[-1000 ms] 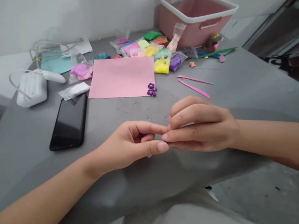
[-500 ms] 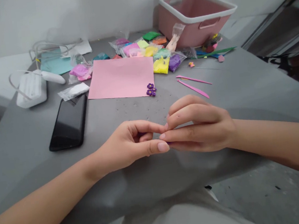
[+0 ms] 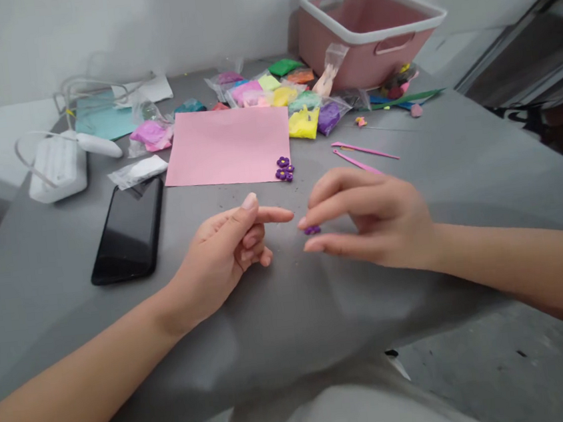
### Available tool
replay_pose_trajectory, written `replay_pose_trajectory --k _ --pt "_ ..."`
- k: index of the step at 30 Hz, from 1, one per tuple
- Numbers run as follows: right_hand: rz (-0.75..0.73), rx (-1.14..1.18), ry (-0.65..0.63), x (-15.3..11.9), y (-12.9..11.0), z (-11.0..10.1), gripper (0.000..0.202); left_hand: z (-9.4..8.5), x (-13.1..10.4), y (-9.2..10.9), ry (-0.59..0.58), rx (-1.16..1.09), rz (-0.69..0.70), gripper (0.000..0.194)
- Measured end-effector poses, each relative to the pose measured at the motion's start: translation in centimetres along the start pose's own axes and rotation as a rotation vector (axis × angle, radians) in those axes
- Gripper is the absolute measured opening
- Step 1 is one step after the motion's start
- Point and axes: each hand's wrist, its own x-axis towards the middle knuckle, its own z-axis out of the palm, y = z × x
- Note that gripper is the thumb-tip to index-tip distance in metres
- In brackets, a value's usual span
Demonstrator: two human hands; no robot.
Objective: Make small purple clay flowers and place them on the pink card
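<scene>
Between the thumb and fingertips of my right hand is a small purple clay piece, its far side hidden by the fingers. Just left of it, my left hand holds nothing; its index finger points toward the piece, the thumb is raised and the other fingers are loosely curled. Beyond both hands, several small purple clay flowers with yellow centres sit at the near right corner of a pink sheet. Two pink modelling tools lie past my right hand, one partly covered by it.
Bags of coloured clay are heaped behind the sheet. A pink basket with a white rim stands at the back right. On the left are a black phone, a small clear packet and a white power strip with cables.
My hands have come apart. The left has drawn back leftward with its thumb lifted, and the purple piece now shows in my right hand's fingers.
</scene>
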Motion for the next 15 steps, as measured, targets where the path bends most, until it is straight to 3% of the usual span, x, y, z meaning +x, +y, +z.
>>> replay_pose_trajectory --k 3,6,11,15 --pt "0.485 0.259 0.066 0.6 0.3 -0.1 0.022 0.1 0.2 0.3 0.078 -0.043 -0.009 0.032" --pt "0.794 0.534 0.154 1.1 1.0 -0.2 0.036 0.1 0.2 0.5 0.115 -0.051 -0.003 0.028" --pt "0.896 0.715 0.199 1.5 1.5 -0.3 0.039 -0.2 0.2 -0.1 0.131 0.112 0.081 0.018" --pt "0.901 0.695 0.184 1.5 1.3 -0.3 0.038 -1.0 0.2 -0.5 0.088 0.684 0.291 0.02"
